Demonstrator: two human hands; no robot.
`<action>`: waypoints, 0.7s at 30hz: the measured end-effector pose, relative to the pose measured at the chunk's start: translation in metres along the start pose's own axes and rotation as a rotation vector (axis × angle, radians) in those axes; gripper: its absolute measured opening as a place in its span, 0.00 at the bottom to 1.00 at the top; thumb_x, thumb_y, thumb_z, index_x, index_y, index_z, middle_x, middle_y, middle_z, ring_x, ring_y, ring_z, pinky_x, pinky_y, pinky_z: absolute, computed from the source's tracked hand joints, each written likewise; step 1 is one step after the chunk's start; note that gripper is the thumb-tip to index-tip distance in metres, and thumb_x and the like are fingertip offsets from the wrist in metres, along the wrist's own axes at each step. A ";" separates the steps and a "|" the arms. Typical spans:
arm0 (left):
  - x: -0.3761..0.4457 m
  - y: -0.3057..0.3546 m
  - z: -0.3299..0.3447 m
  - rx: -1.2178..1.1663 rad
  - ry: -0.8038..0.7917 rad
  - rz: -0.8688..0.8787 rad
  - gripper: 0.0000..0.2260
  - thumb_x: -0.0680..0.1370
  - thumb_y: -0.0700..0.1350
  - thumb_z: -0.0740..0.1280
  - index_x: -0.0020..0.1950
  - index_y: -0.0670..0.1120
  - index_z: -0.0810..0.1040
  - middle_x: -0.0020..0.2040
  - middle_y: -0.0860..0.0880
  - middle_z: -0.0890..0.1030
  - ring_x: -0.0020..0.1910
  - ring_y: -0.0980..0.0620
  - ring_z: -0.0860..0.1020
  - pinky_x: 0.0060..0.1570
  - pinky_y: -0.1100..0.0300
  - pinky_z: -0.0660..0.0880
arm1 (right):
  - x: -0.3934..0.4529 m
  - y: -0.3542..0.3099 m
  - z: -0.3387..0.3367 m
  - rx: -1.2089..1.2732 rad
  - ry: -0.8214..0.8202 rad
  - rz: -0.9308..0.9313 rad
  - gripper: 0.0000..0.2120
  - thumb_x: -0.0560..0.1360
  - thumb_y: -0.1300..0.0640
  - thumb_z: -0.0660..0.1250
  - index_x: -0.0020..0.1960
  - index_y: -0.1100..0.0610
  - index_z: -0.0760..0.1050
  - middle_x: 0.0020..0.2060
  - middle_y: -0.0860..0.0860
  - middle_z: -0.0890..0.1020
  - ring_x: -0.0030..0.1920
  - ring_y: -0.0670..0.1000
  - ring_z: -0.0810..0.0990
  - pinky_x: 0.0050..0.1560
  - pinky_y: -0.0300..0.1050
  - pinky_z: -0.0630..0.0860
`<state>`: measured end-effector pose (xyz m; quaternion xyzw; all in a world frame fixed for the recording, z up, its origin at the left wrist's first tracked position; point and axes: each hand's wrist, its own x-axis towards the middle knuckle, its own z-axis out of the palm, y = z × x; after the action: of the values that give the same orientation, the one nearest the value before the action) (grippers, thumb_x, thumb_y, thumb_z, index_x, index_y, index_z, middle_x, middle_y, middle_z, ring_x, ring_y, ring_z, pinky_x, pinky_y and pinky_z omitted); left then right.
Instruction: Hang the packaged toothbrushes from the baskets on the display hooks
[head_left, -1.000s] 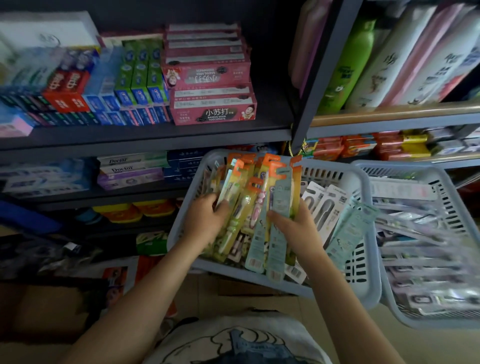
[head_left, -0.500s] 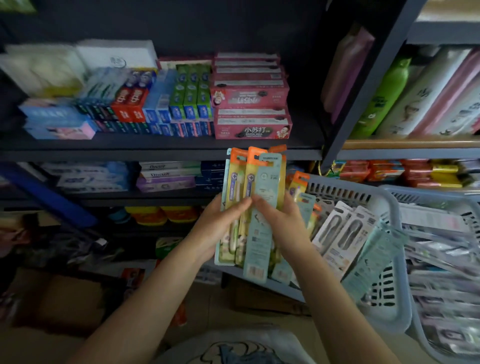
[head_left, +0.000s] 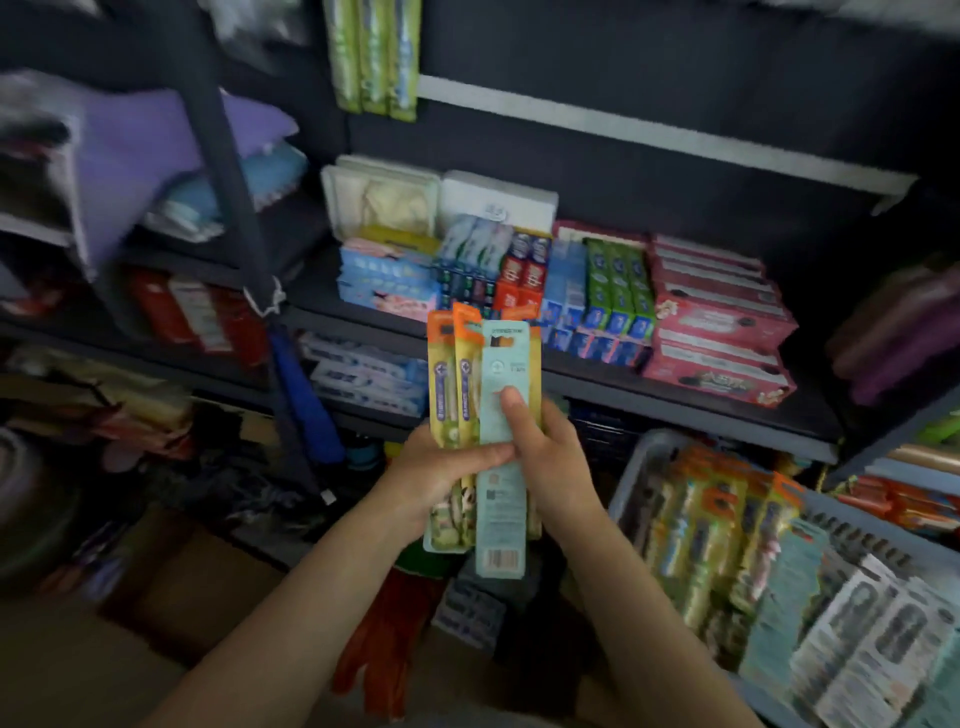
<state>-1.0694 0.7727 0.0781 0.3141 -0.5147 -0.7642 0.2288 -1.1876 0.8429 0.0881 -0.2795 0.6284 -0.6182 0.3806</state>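
Note:
I hold a bunch of packaged toothbrushes (head_left: 483, 410) upright in front of the shelves: yellow-and-orange packs with a pale teal pack in front. My left hand (head_left: 441, 473) grips the bunch from the left, thumb across the front. My right hand (head_left: 540, 452) grips it from the right, thumb pressed on the teal pack. A grey basket (head_left: 644, 457) at lower right holds several more toothbrush packs (head_left: 727, 551). Three green packs (head_left: 376, 57) hang at the top of the dark back panel; the hooks themselves are not visible.
The shelf (head_left: 675, 400) behind the bunch carries toothpaste boxes (head_left: 717, 317) in red, green and blue. A dark upright post (head_left: 234, 208) stands to the left, with folded towels (head_left: 156, 150) beyond it. Cardboard boxes (head_left: 171, 613) and an orange glove (head_left: 384, 639) lie on the floor below.
Both hands lifted the bunch of toothbrush packs up out of the basket. My view swung up and left, so the basket now sits at lower right.

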 end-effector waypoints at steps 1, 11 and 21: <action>-0.002 0.006 -0.020 -0.007 0.036 0.015 0.17 0.71 0.36 0.76 0.59 0.44 0.83 0.52 0.42 0.86 0.51 0.43 0.85 0.50 0.50 0.82 | 0.003 -0.003 0.020 -0.008 -0.024 0.006 0.19 0.80 0.45 0.64 0.58 0.59 0.81 0.49 0.53 0.88 0.49 0.52 0.87 0.47 0.44 0.82; -0.004 0.068 -0.169 -0.084 0.286 0.132 0.16 0.72 0.37 0.76 0.59 0.47 0.82 0.52 0.46 0.87 0.49 0.47 0.86 0.43 0.55 0.82 | 0.039 -0.013 0.149 -0.091 -0.328 -0.042 0.09 0.81 0.61 0.66 0.60 0.57 0.82 0.54 0.53 0.87 0.55 0.54 0.85 0.56 0.50 0.81; 0.065 0.138 -0.189 0.077 0.421 0.304 0.11 0.76 0.35 0.73 0.56 0.47 0.82 0.48 0.52 0.87 0.47 0.53 0.86 0.41 0.61 0.81 | 0.136 -0.070 0.165 -0.103 -0.256 -0.177 0.10 0.82 0.52 0.65 0.58 0.57 0.80 0.38 0.55 0.84 0.31 0.52 0.82 0.31 0.44 0.77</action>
<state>-0.9758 0.5572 0.1392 0.3939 -0.5259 -0.6188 0.4307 -1.1350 0.6324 0.1482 -0.4295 0.5786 -0.5755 0.3867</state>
